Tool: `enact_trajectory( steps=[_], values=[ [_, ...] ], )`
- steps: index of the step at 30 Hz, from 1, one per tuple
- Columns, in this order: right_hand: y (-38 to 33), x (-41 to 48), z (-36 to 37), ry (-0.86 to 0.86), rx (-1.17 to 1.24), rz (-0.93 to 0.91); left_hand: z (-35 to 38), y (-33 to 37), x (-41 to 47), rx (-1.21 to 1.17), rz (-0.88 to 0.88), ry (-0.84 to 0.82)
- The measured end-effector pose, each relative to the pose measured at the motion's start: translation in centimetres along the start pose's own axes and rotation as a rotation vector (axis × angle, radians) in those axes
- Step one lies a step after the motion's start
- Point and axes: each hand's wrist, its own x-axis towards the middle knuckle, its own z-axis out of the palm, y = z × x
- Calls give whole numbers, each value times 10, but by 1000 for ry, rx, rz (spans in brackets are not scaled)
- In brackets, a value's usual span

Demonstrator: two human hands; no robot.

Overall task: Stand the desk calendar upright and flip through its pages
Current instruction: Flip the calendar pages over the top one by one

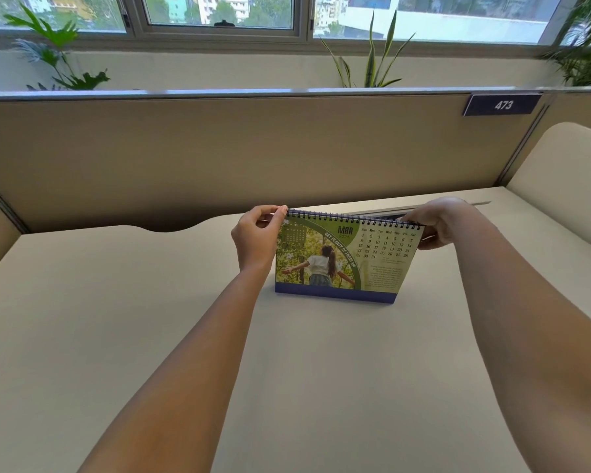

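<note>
**Calendar up on its base, both hands at the spiral**

The desk calendar [342,261] stood upright on the desk [116,319], roughly mid-desk, w/ its blue base strip flat on the surface and the March page facing the person. The partition wall [219,158] rose well behind it, and the "473" sign [502,105] sat high up and to the right of it.

The left hand [256,237] was at the calendar's top left corner, thumb and forefinger pressed together on the end of the spiral binding [352,218]. The right hand [437,223] was curled round the top right corner, fingers going behind the page; whether it pinched a sheet or just steadied the frame couldn't be told.

Judging by that, standing was done and flipping was underway or abt to start.

Risks from here: the calendar is light (a folded card tent, prob.), so a hard pull over the spiral could tip it backward or skid the base along the smooth desk. Grabbing more than one sheet would skip a month. Yanking at an angle could snag or tear the punched holes on the wire.
</note>
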Motion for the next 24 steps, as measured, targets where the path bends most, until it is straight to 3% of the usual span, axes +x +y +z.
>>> enact_trajectory(
  steps=[7, 11, 18, 24],
  values=[
    [2, 3, 7, 19, 304, -10, 0, -1, 1, -7, -5, -12],
    [4, 2, 4, 79, 507, -137, 0, -2, 1, -24, -29, -29],
    [25, -3, 3, 73, 634, -414, -2, -4, 2, -38, -72, -83],
    [29, -6, 3, 113, 654, -453, -3, -3, 3, -25, -80, -91]
  ],
)
